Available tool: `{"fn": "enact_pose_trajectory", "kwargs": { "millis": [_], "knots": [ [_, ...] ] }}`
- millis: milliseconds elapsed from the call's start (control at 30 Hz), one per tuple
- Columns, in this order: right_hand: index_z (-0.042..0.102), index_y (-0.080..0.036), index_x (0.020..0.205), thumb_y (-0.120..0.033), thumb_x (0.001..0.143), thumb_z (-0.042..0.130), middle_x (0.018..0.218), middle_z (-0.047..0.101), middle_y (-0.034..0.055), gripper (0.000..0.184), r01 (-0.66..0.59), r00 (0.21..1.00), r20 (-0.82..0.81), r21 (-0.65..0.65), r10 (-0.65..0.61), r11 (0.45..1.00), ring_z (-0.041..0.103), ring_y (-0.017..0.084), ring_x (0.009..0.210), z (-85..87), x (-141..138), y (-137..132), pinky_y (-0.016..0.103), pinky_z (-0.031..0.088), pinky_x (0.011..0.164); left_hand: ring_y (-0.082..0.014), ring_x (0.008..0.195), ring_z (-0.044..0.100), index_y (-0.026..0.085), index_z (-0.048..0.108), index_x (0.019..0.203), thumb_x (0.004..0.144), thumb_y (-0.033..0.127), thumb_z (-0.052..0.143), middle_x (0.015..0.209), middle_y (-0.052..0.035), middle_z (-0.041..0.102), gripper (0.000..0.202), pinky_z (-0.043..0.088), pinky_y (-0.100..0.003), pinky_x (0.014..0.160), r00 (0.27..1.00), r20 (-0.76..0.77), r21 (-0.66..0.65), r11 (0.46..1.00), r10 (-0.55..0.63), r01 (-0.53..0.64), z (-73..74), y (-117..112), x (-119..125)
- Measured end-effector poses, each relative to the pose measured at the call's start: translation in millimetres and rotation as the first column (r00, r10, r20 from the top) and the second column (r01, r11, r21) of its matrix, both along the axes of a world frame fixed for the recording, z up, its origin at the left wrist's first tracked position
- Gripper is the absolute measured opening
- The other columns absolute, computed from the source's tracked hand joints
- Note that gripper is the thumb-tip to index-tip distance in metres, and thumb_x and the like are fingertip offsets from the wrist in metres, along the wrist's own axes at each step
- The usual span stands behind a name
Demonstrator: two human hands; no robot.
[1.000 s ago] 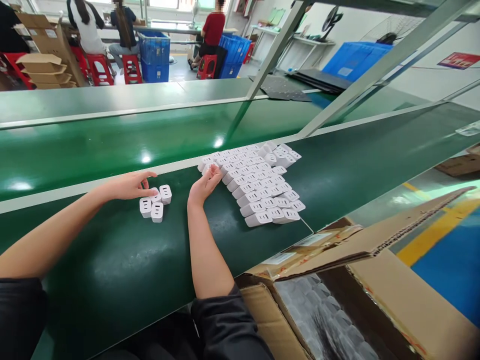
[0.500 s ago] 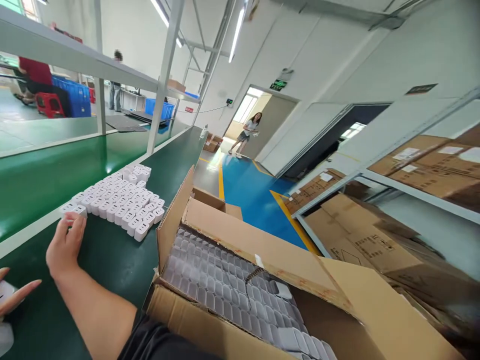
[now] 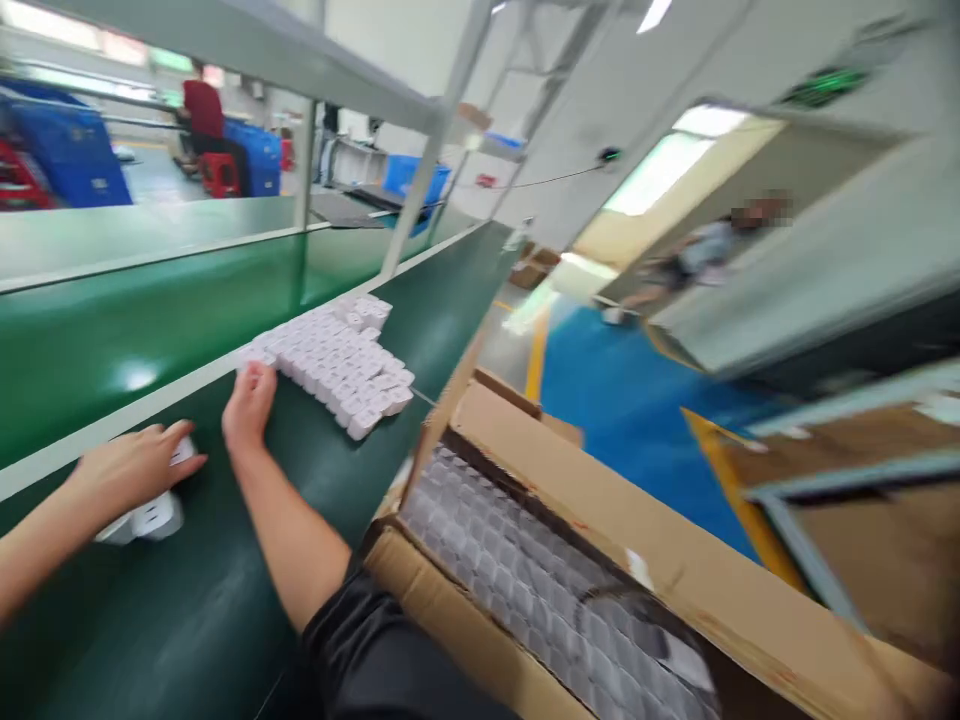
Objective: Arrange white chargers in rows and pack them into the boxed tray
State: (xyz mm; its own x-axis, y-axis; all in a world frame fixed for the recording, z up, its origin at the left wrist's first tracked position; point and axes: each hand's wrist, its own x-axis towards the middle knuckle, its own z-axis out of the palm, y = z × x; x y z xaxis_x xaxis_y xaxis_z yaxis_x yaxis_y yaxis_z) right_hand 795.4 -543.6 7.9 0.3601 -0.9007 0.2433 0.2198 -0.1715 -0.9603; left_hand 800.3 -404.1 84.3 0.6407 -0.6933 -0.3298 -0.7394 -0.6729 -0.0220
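Okay, left hand's [image 3: 139,465] thumb and forefinger straddle a white plug [image 3: 182,452], can't tell if pinching; loose plugs [image 3: 156,516] below that palm. Right hand's [image 3: 251,405] fingertips bunch at the plug block's [image 3: 334,360] left end, grip unclear. I'd guess lining-up; next calls for level fingers. Box [image 3: 555,455] right of them, sign [image 3: 825,87] unreadable.

Factory with long green workbench [image 3: 442,295]

1. From right hand [image 3: 249,410]: white units [image 3: 334,360] obstruct 2 o'clock.
2. Open carton [image 3: 450,610] in way, 4 o'clock.
3. Bare desk [image 3: 225,600], passable, 6 o'clock.
4. Left hand [image 3: 139,465] plus more units, 8 o'clock.
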Motion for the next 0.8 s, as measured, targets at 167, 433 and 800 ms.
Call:
{"fn": "enact_pose_trajectory", "kwargs": {
  "millis": [167,433,800],
  "knots": [
    [0.054,-0.017,0.109,-0.038,0.094,0.037,0.113,0.06,0.014,0.031,-0.043,0.999,0.009,0.053,0.043,0.998,0.059,0.019,0.101,-7.8,1,-10,0.038,0.047,0.096,-0.0341,0.11,0.064,0.017,0.026,0.153,0.083,0.05,0.051,0.129,-0.02,0.06,0.081,0.05,-0.04,0.085,0.998,-0.059,0.133,0.991,0.001,0.007,10.4,-5,-2],
    [0.054,-0.017,0.111,-0.039,0.094,0.038,0.113,0.061,0.0118,0.032,-0.037,0.999,0.003,0.033,0.037,0.999,0.061,0.017,0.091,-8.5,-6,-8,0.036,0.048,0.092,-0.0298,0.123,0.056,0.02,0.026,0.153,0.076,0.047,0.062,0.136,-0.0155,0.057,0.09,0.047,-0.035,0.096,0.975,-0.198,-0.018,0.995,0.096,-0.102,23.3,2,-1],
    [0.055,-0.018,0.11,-0.034,0.094,0.037,0.103,0.063,0.0068,0.029,0.054,0.996,0.053,0.209,-0.066,0.976,0.063,0.015,0.086,0.1,-14,-22,0.033,0.051,0.088,-0.0294,0.105,0.063,0.027,0.052,0.131,0.088,0.054,0.048,0.124,-0.0131,0.057,0.051,0.053,-0.038,0.082,0.991,-0.108,-0.031,0.996,0.085,-0.089,19.9,-33,-20]
  ]
}}
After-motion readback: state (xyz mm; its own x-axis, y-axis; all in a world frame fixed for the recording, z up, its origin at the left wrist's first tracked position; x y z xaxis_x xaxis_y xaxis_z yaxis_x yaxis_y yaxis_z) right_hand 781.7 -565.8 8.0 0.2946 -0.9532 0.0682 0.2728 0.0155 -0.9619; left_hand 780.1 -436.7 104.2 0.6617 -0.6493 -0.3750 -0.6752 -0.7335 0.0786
